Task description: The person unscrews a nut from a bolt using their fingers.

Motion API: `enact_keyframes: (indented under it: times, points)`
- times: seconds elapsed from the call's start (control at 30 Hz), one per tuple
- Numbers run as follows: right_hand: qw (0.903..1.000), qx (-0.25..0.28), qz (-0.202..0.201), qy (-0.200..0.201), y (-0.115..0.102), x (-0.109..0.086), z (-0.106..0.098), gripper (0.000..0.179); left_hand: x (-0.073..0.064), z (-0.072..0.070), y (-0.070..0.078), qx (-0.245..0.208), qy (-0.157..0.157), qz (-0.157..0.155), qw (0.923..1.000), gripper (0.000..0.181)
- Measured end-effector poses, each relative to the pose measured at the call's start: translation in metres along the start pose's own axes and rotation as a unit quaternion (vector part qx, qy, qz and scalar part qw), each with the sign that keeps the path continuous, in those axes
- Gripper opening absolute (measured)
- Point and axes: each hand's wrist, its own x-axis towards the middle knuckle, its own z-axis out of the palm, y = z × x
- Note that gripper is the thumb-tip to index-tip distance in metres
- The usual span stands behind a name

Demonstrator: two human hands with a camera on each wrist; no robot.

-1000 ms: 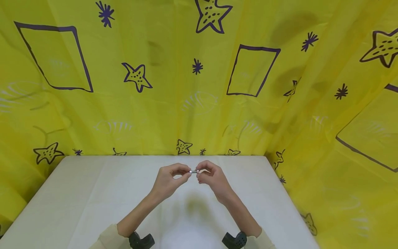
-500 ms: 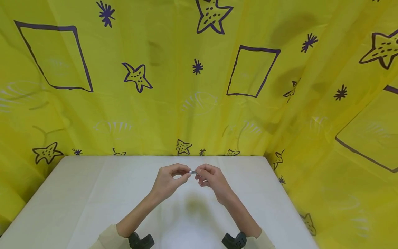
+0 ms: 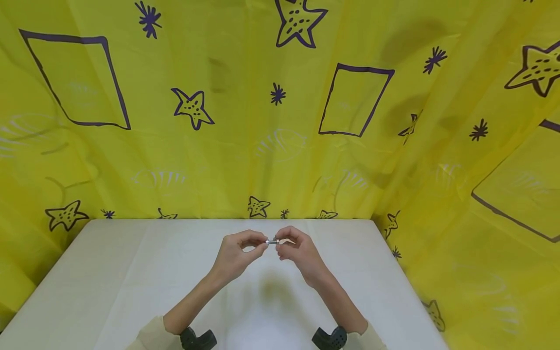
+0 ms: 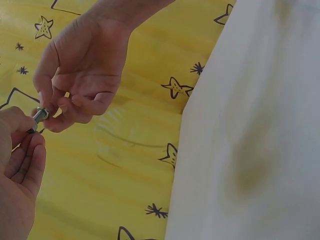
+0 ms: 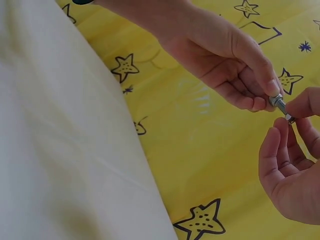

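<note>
A small silver bolt [image 3: 272, 241] lies roughly level between both hands, held above the table. My left hand [image 3: 235, 253] pinches its left end between thumb and fingertips. At the other end, my right hand [image 3: 304, 255] has thumb and forefinger on a small nut [image 5: 289, 118]. Threads show along the bolt's shank [image 5: 281, 105] in the right wrist view, between the two sets of fingertips. The left wrist view also shows the nut [image 4: 43, 113] by the right fingertips. Fingers partly cover both ends of the bolt.
A white-covered table [image 3: 175, 291] lies below the hands. Yellow curtain [image 3: 236, 160] with star and fish drawings hangs behind it and along the sides. Dark wrist devices [image 3: 199, 338] sit on both forearms, near the cream sleeves.
The right thumb and fingers rolled over the bolt's end half a second ago, then returned to a more spread pinch, uncovering more of that end. My left hand stays almost still.
</note>
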Motion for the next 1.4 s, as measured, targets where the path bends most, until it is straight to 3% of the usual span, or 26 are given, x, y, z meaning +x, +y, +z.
enact_keyframes:
  times: [0.2, 0.33, 0.53, 0.77, 1.23, 1.4]
  points:
    - [0.9987, 0.003, 0.04, 0.033, 0.0004, 0.0003, 0.0001, 0.016, 0.0004, 0.002, 0.0008, 0.0, -0.002, -0.001, 1.0, 0.012]
    - [0.9977, 0.007, 0.059, 0.031, 0.0008, 0.0002, 0.0007, 0.019, 0.0002, 0.0025, 0.001, -0.001, -0.003, -0.002, 1.0, 0.012]
    - [0.9983, 0.016, 0.047, 0.032, 0.0006, 0.0004, 0.0003, 0.013, 0.0004, 0.002, 0.0012, 0.004, -0.004, -0.006, 1.0, 0.012]
    - [0.9988, 0.018, 0.038, 0.028, 0.0016, 0.0009, 0.0008, 0.021, -0.0007, 0.0015, 0.0001, 0.007, -0.001, -0.006, 1.0, 0.012]
    - [0.9985, 0.007, 0.052, 0.015, 0.0015, 0.0016, 0.0026, 0.026, -0.0026, -0.0008, -0.0006, 0.006, 0.007, -0.01, 0.9999, 0.012]
    - [0.9985, 0.013, 0.047, 0.026, 0.0027, 0.0011, -0.0004, 0.019, -0.0014, 0.0012, -0.0007, 0.002, 0.003, -0.008, 1.0, 0.012]
